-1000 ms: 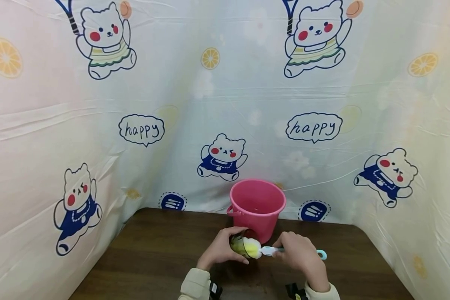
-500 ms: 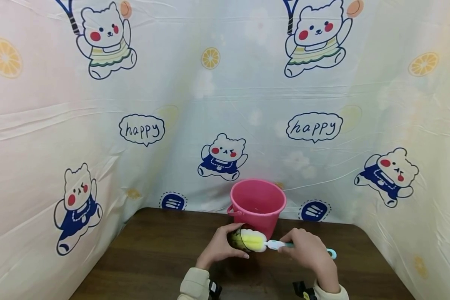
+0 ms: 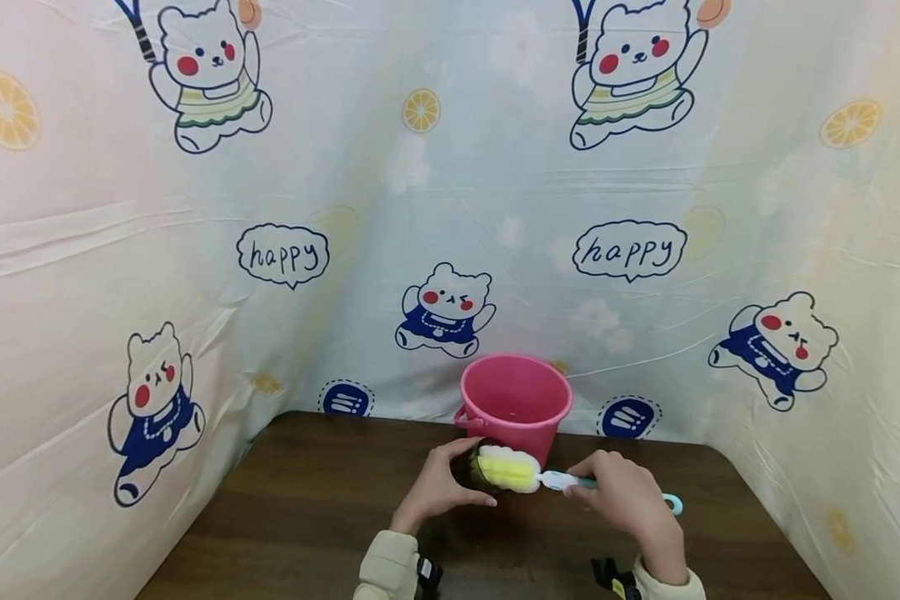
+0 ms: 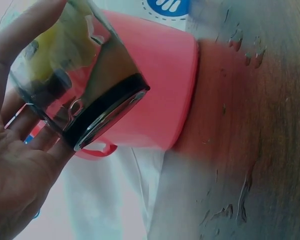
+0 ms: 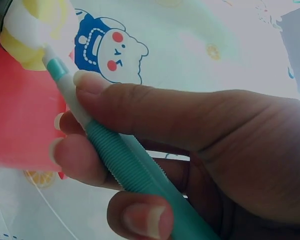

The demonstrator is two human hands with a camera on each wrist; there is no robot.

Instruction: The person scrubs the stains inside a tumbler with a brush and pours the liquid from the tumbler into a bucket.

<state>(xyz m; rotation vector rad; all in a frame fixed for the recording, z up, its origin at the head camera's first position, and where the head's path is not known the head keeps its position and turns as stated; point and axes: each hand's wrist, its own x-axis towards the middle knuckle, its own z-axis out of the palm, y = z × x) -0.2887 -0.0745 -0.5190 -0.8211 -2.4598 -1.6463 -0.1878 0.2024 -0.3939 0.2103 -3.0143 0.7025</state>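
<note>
My left hand grips a dark, see-through glass, tipped on its side with the mouth facing right. Thumb and fingers wrap its wall in the left wrist view. My right hand holds a bottle brush by its teal and white handle, thumb on one side and fingertips on the other. The yellow and white sponge head sits at the glass's mouth, most of it outside and its tip inside the rim. The teal end of the handle pokes out behind the right hand.
A pink bucket stands right behind the glass at the back of the dark wooden table. Drops of water lie on the wood. A cloth curtain printed with bears surrounds the table.
The right hand has drawn the brush rightward and slightly away, so more of the sponge head shows outside the glass. The left hand and glass have shifted slightly up in view.
</note>
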